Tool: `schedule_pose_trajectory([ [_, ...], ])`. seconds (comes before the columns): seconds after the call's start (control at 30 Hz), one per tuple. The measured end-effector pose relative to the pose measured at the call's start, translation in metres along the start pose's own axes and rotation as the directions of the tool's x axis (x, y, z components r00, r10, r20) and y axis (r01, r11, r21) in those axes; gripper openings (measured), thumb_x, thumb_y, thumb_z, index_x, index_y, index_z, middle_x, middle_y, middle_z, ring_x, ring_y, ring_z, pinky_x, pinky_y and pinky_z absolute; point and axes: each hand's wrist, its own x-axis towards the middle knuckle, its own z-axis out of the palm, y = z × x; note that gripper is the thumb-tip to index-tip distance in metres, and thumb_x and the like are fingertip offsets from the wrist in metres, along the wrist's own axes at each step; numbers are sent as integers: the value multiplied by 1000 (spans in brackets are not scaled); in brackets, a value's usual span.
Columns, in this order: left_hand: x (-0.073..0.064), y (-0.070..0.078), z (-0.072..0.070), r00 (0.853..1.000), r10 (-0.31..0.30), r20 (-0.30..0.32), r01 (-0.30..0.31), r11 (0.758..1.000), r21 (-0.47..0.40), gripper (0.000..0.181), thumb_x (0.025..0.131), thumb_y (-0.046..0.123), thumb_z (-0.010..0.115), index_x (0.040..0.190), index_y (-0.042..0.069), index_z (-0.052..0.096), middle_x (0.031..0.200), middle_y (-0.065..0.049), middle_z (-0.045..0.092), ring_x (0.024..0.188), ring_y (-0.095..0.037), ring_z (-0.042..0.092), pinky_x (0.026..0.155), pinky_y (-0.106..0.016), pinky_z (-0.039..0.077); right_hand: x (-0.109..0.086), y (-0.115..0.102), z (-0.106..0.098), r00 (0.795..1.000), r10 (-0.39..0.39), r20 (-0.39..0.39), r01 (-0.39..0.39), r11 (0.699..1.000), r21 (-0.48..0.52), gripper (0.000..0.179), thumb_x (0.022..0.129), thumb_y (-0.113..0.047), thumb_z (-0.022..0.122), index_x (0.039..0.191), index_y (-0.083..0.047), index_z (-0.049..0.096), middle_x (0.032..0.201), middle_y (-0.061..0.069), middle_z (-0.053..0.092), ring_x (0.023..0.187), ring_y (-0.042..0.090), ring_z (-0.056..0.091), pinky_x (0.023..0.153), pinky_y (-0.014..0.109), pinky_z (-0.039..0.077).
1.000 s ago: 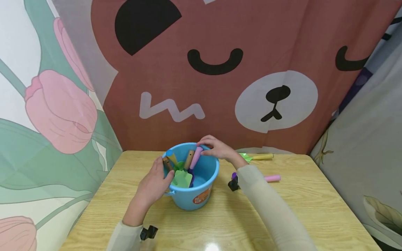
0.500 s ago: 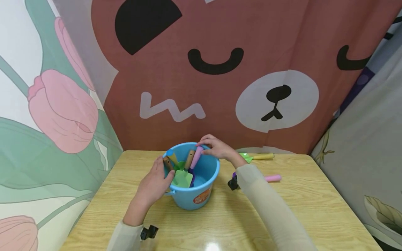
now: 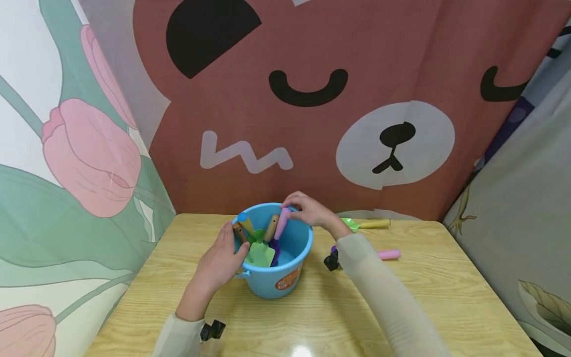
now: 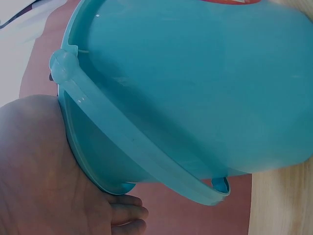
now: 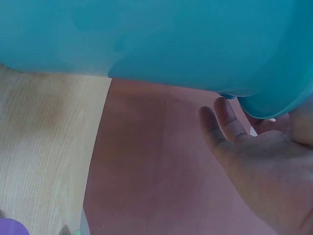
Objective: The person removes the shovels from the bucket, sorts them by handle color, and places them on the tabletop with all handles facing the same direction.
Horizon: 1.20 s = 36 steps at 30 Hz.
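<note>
A light blue bucket (image 3: pixel 280 282) stands upright on the table, holding several toy garden tools. My left hand (image 3: pixel 220 260) grips its left rim, thumb at the inner edge and fingers along the outside. In the left wrist view the bucket's handle (image 4: pixel 142 147) hangs down beside the wall. My right hand (image 3: pixel 312 210) reaches over the back right rim and pinches the end of a pink-handled toy garden tool (image 3: pixel 282 224), whose purple head points down into the bucket. Next to it are a green shovel (image 3: pixel 260 254) and a wooden handle (image 3: pixel 270 229). The right wrist view shows fingers (image 5: pixel 227 120) outside the rim.
Right of the bucket lie a green tool with a yellow handle (image 3: pixel 374 223) and another pink-handled tool (image 3: pixel 389 255), partly behind the right sleeve. A bear-print curtain (image 3: pixel 250 109) hangs at the back edge of the wooden table (image 3: pixel 428 297).
The pink-handled tool in the bucket has shifted slightly right, and more of its purple head shows. Both hands stay at the bucket almost unmoved.
</note>
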Motion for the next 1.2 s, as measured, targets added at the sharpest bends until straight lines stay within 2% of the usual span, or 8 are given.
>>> schedule_pose_trajectory([
  [0.3, 1, 0, 0, 1000, -1, 1, 1, 1000, 4, 86, 105, 49, 41, 160, -6, 3, 167, -26, 12, 152, -41, 18, 116, -62, 30, -5, -8, -8, 997, 78, -24, -76, 994, 76, 31, 102, -26, 61, 130, -15, 65, 139, 8, 54, 131, 34, 49, 110, 55, 42],
  [0.5, 0, 0, 0, 1000, 12, -8, -12, 1000, 0, 85, 105, 48, 41, 159, -7, 4, 167, -25, 13, 152, -42, 20, 115, -62, 31, -6, -12, -12, 997, 80, -14, -78, 990, 120, 35, 103, -29, 58, 135, -13, 62, 137, 6, 59, 131, 34, 52, 108, 56, 44],
  [0.67, 0, 0, 0, 1000, 14, -3, -14, 1000, -6, 86, 105, 49, 41, 159, -7, 4, 167, -25, 12, 152, -41, 19, 116, -62, 30, -9, -15, -16, 995, 100, -24, -96, 985, 143, 33, 103, -30, 58, 134, -18, 61, 137, 5, 59, 132, 32, 52, 107, 57, 45],
  [0.8, 0, -1, 0, 1000, 10, 0, -10, 1000, -12, 86, 105, 50, 41, 160, -6, 4, 167, -25, 12, 152, -41, 19, 116, -62, 30, -9, -15, -19, 993, 115, -22, -108, 971, 211, 38, 103, -32, 59, 138, -17, 58, 136, 3, 61, 133, 31, 51, 107, 55, 46],
  [1.0, 1, -2, 0, 1000, 6, 1, -6, 1000, -15, 87, 104, 50, 41, 160, -5, 4, 167, -25, 12, 153, -41, 18, 116, -63, 30, -9, -17, -24, 994, 94, -56, -72, 947, 313, 39, 103, -31, 59, 140, -18, 58, 132, 2, 65, 131, 26, 56, 109, 51, 45],
  [1.2, 1, -3, 1, 1000, 7, -1, -7, 1000, -23, 87, 104, 49, 43, 160, -5, 5, 167, -25, 14, 152, -42, 21, 114, -64, 32, -11, -18, -26, 993, 90, -79, -48, 901, 431, 44, 103, -29, 58, 145, -15, 55, 133, 6, 66, 129, 27, 58, 111, 53, 43],
])
